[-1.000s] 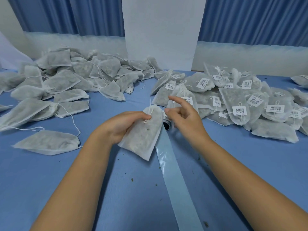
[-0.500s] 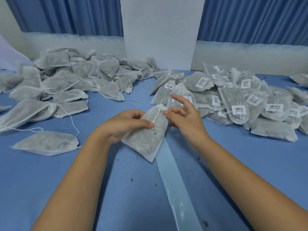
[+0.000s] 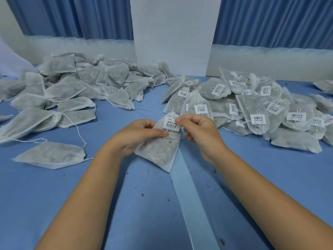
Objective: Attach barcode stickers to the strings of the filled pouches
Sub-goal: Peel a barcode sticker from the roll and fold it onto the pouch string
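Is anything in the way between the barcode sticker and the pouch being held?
Nothing visible does. The right hand pinches the barcode sticker at the top of the pouch, which the left hand grips; nothing lies between them.

Covering the left edge of the held pouch [image 3: 158, 152] with the left hand [image 3: 138, 136]. Masking the right end of the barcode sticker [image 3: 170, 124] under the right hand [image 3: 200, 130], cutting short the printed line. Hiding the lower run of the string [image 3: 173, 112] behind the sticker, leaving unclear whether stuck to it. Tucking the far end of the pale liner strip [image 3: 191, 201] beneath the pouch and losing the near end past the bottom edge. Cropping the unlabelled pile [image 3: 72, 87] at the left edge and the labelled pile [image 3: 261, 112] at the right. Shrinking the far labels' print beyond reading.
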A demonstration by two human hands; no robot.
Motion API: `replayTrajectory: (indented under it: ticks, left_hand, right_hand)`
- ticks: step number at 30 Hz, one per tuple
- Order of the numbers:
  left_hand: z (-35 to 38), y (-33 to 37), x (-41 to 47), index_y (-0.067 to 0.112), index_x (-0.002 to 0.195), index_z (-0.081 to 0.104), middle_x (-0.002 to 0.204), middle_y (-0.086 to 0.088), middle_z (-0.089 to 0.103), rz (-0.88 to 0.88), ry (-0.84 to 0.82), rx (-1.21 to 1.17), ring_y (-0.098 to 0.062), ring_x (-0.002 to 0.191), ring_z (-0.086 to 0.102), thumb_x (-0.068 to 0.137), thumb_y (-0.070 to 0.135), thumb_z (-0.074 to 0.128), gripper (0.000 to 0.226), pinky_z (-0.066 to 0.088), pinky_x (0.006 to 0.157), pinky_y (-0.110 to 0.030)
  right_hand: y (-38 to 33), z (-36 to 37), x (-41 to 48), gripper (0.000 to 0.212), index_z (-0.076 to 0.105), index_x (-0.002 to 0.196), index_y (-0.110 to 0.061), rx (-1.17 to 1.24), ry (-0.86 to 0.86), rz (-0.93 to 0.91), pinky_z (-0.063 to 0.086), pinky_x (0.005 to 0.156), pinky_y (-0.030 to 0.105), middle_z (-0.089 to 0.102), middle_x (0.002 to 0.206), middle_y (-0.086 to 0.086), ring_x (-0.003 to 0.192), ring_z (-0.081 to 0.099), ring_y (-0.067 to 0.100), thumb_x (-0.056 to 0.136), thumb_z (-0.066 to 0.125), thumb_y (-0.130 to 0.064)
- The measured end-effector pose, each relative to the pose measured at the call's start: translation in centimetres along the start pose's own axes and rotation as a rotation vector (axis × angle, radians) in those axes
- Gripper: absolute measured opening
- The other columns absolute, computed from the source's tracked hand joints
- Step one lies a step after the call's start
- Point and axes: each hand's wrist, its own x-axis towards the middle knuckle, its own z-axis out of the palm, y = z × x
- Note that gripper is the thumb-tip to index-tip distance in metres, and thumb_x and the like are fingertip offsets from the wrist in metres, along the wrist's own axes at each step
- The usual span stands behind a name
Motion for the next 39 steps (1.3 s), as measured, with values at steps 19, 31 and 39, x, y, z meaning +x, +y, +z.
replayTrajectory:
  ticks: [19,31,39]
  left_hand:
    - [0.6,0.0,0.3,0.018,0.081,0.073,0.082,0.002,0.074,0.084,-0.021,-0.028,-0.011,0.076,0.068,0.087,0.033,0.073,0.017,0.053,0.068,-0.021]
    - [0.5,-0.1,0.4,0.006,0.107,0.071,0.095,-0.005,0.074,0.116,-0.043,-0.122,-0.015,0.086,0.068,0.094,0.022,0.064,0.021,0.054,0.081,-0.028]
    - [0.7,-0.1,0.5,0.007,0.109,0.07,0.098,-0.007,0.074,0.097,-0.04,-0.15,-0.018,0.089,0.068,0.095,0.02,0.063,0.021,0.053,0.085,-0.033]
  right_hand:
    - [1.6,0.2,0.0,0.005,0.075,0.084,-0.013,-0.215,0.058,-0.106,0.037,0.053,0.013,0.046,0.059,-0.009,0.053,0.037,0.005,0.081,0.078,-0.015]
    - [1.3,-0.3,0.6,0.014,0.074,0.091,-0.014,-0.054,-0.005,0.184,0.041,0.048,0.015,0.069,0.075,-0.005,0.06,0.057,0.006,0.086,0.072,-0.027]
    - [1.7,-0.6,1.0,0.014,0.074,0.096,-0.01,0.14,-0.12,0.232,0.037,0.051,0.019,0.063,0.078,0.004,0.057,0.048,0.01,0.089,0.07,-0.022]
